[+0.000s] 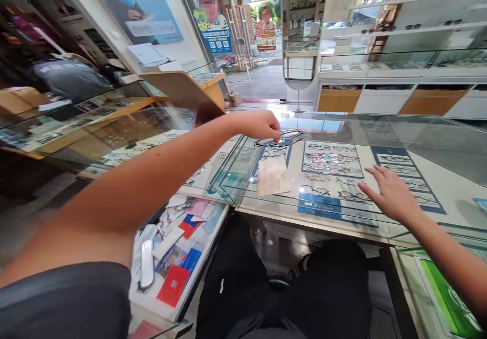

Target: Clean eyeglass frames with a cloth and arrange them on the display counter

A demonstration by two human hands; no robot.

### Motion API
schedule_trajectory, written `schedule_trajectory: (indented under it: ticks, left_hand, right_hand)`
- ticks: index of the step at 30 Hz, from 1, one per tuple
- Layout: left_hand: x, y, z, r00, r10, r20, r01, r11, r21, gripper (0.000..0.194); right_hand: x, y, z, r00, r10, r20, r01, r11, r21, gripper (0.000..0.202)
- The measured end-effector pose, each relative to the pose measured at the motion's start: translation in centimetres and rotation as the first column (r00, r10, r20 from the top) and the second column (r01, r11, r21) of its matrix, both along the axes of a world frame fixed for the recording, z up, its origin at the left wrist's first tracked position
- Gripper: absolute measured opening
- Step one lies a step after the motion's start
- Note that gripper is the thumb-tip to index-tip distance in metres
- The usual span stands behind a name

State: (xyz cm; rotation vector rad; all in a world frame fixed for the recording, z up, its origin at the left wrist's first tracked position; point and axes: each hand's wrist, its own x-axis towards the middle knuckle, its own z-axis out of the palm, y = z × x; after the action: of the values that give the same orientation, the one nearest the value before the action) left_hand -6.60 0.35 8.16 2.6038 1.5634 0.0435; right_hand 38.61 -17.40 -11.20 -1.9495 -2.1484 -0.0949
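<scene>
Over at the glass counter (365, 126), left hand (262, 126) pinching some dark-rimmed glasses (291, 136) around the middle, glasses showing just past a beige cloth (273, 177), right hand (393, 194) spreading its fingers, gripping nothing, loads of frames (332, 159) lying under the glass.

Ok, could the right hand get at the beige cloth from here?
Probably yes: the right hand looks empty, and the beige cloth lies uncovered on the glass counter, with nothing visible blocking the way.
</scene>
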Motion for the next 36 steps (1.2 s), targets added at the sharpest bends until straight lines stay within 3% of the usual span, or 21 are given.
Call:
schedule_trajectory:
  ticks: [3,6,9,12,16,21,27,31,34,36]
  left_hand:
    - [8.5,2.8,-1.9,0.984,-0.173,-0.038,0.170,0.983,-0.065,0.031]
    - [14.7,3.4,-4.2,0.967,-0.249,-0.058,0.249,0.968,-0.002,0.019]
    - [18.2,3.9,-6.9,0.957,-0.281,-0.066,0.284,0.958,0.039,0.021]
    - [19.9,4.5,-9.0,0.951,-0.299,-0.076,0.303,0.952,0.047,0.020]
    - [20.5,4.7,-10.2,0.941,-0.322,-0.103,0.327,0.945,0.031,0.021]
    - [20.1,4.0,-10.2,0.937,-0.324,-0.133,0.330,0.944,0.026,0.025]
    - [18.5,3.1,-9.5,0.948,-0.304,-0.099,0.307,0.952,0.013,0.038]
    - [17.7,2.1,-8.6,0.953,-0.293,-0.079,0.294,0.956,0.004,0.036]
    - [16.3,0.3,-7.8,0.960,-0.277,-0.030,0.278,0.960,0.038,0.035]
    - [14.0,-1.8,-7.5,0.964,-0.263,0.025,0.260,0.961,0.090,0.033]
  right_hand:
    - [-0.4,0.0,0.4,1.000,-0.007,-0.006,0.007,1.000,0.014,0.080]
    - [-0.6,-0.1,0.5,1.000,-0.009,-0.025,0.009,1.000,0.011,0.078]
    - [-0.9,-0.1,0.7,0.999,-0.014,-0.035,0.014,1.000,0.007,0.078]
    - [-1.1,-0.1,0.9,0.999,-0.009,-0.038,0.009,1.000,0.003,0.077]
    - [-1.1,0.0,1.0,0.999,-0.008,-0.048,0.008,1.000,0.004,0.076]
    - [-1.1,0.0,0.9,0.998,-0.005,-0.059,0.006,1.000,0.011,0.074]
    - [-1.0,-0.1,0.8,0.999,-0.008,-0.054,0.008,1.000,-0.001,0.075]
    - [-0.8,-0.1,0.6,0.999,-0.010,-0.034,0.010,1.000,0.002,0.074]
    - [-0.4,0.0,0.2,1.000,0.003,-0.019,-0.003,1.000,0.010,0.076]
    - [0.0,0.0,-0.2,1.000,0.020,-0.013,-0.019,0.999,0.027,0.077]
